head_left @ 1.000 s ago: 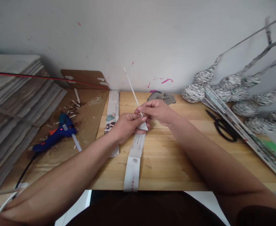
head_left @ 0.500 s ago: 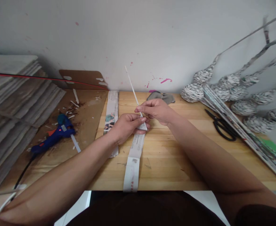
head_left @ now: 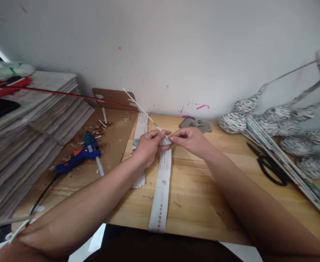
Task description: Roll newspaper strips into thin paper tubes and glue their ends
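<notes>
A strip of newspaper (head_left: 161, 189) runs from my hands down to the table's front edge. Its far end is rolled into a thin paper tube (head_left: 139, 105) that slants up and left. My left hand (head_left: 150, 145) pinches the tube near where it meets the flat strip, thumb on top. Close beside it, my right hand (head_left: 188, 141) pinches at the rolled corner of the strip with thumb and forefinger. More newspaper strips (head_left: 142, 125) lie under and behind my left hand.
A blue glue gun (head_left: 79, 158) lies on cardboard at left, beside a tall newspaper stack (head_left: 40, 120). To the right are black scissors (head_left: 271, 171), a bundle of paper tubes (head_left: 282, 156) and several woven paper gourds (head_left: 232, 122). A grey cloth (head_left: 195, 124) sits by the wall.
The tube has swung to lean further left. My right hand has shifted from the tube above my left hand to the strip's right edge. The whole view has turned slightly left.
</notes>
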A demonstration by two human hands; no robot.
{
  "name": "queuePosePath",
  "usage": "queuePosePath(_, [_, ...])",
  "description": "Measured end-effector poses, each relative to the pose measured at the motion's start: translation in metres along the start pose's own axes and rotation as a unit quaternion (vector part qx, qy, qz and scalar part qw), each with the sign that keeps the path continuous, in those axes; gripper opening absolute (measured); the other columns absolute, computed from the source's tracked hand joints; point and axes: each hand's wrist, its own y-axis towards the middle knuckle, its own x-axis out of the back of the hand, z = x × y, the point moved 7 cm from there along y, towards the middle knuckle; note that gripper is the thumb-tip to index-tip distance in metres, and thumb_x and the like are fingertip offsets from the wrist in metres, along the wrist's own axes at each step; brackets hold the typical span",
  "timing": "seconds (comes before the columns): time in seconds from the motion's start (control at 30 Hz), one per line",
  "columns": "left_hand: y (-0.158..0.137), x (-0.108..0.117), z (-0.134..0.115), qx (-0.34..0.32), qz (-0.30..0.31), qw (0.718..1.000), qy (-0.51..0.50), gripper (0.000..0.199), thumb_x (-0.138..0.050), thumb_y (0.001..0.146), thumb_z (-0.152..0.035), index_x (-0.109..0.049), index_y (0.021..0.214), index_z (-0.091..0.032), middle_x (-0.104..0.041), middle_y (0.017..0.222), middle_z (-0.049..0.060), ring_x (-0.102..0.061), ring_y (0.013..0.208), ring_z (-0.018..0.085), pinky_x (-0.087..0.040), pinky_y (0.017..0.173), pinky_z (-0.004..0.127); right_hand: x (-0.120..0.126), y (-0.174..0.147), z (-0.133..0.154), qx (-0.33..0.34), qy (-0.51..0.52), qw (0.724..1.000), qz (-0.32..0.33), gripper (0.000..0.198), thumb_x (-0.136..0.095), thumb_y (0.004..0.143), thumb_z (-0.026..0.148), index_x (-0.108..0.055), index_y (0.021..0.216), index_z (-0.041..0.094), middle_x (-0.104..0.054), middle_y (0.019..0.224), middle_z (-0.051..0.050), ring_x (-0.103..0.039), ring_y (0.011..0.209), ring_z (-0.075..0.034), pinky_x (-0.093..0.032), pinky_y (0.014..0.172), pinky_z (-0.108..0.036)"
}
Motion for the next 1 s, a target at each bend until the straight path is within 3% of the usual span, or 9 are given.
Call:
queuePosePath(0.2, [0.0, -0.001, 0.0, 0.0, 0.003, 1.0, -0.005, 0.017, -0.069, 0.078, -0.027, -0.071, 0.085, -0.012, -0.067, 0.105, 0.009, -0.065, 0.085, 0.016, -0.06, 0.067, 0.027, -0.004, -0.001, 0.002, 0.006, -0.007, 1.0, 0.017, 0.023, -0.065, 0.077, 0.037, -0.074, 0.079, 0.016, -0.073, 0.077, -0.005, -0.062, 0.069, -0.015, -0.044, 0.065, -0.026])
queuePosePath(0.4, [0.0, -0.001, 0.002, 0.006, 0.005, 1.0, 0.0, 0.019, -0.071, 0.076, -0.029, -0.071, 0.085, -0.012, -0.068, 0.103, 0.009, -0.065, 0.089, 0.018, -0.06, 0.067, 0.027, -0.006, -0.006, 0.014, 0.054, -0.157, 0.986, -0.014, 0.022, -0.057, 0.082, 0.032, -0.072, 0.075, 0.018, -0.068, 0.067, -0.002, -0.055, 0.057, -0.013, -0.036, 0.054, -0.026])
queuePosePath(0.47, [0.0, -0.002, 0.003, 0.011, 0.009, 1.0, -0.002, 0.02, -0.071, 0.076, -0.03, -0.071, 0.085, -0.012, -0.069, 0.098, 0.009, -0.065, 0.087, 0.018, -0.06, 0.067, 0.027, -0.009, -0.009, 0.022, 0.084, -0.234, 0.968, -0.033, 0.021, -0.054, 0.083, 0.028, -0.069, 0.072, 0.017, -0.066, 0.066, -0.003, -0.054, 0.058, -0.013, -0.035, 0.055, -0.027])
queuePosePath(0.6, [0.0, -0.002, 0.003, 0.019, 0.014, 1.0, -0.013, 0.02, -0.069, 0.078, -0.03, -0.071, 0.083, -0.012, -0.07, 0.087, 0.008, -0.065, 0.078, 0.015, -0.059, 0.068, 0.027, -0.017, -0.016, 0.038, 0.155, -0.394, 0.904, -0.058, 0.02, -0.049, 0.086, 0.023, -0.066, 0.077, 0.016, -0.066, 0.073, -0.007, -0.057, 0.071, -0.019, -0.038, 0.066, -0.03])
queuePosePath(0.77, [0.002, -0.001, 0.006, 0.028, 0.019, 0.998, -0.052, 0.013, -0.066, 0.081, -0.025, -0.07, 0.08, -0.012, -0.069, 0.084, 0.006, -0.064, 0.074, 0.012, -0.058, 0.071, 0.026, -0.027, -0.019, 0.041, 0.187, -0.476, 0.858, -0.044, 0.025, -0.043, 0.09, 0.024, -0.065, 0.091, 0.014, -0.066, 0.083, -0.01, -0.058, 0.081, -0.023, -0.04, 0.074, -0.032])
queuePosePath(0.87, [0.004, 0.0, 0.008, 0.033, 0.018, 0.998, -0.055, 0.013, -0.066, 0.081, -0.025, -0.07, 0.08, -0.013, -0.068, 0.081, 0.004, -0.063, 0.07, 0.01, -0.058, 0.072, 0.026, -0.03, -0.02, 0.041, 0.179, -0.482, 0.856, -0.041, 0.024, -0.044, 0.088, 0.019, -0.063, 0.101, 0.012, -0.067, 0.087, -0.011, -0.059, 0.083, -0.024, -0.04, 0.072, -0.032])
queuePosePath(1.0, [0.005, 0.002, 0.009, 0.035, 0.01, 0.998, -0.053, 0.014, -0.067, 0.081, -0.025, -0.07, 0.081, -0.012, -0.068, 0.085, 0.005, -0.064, 0.071, 0.011, -0.059, 0.072, 0.028, -0.023, -0.019, 0.039, 0.163, -0.43, 0.888, -0.005, 0.019, -0.047, 0.087, 0.019, -0.064, 0.093, 0.015, -0.068, 0.085, -0.008, -0.06, 0.076, -0.02, -0.039, 0.067, -0.029])
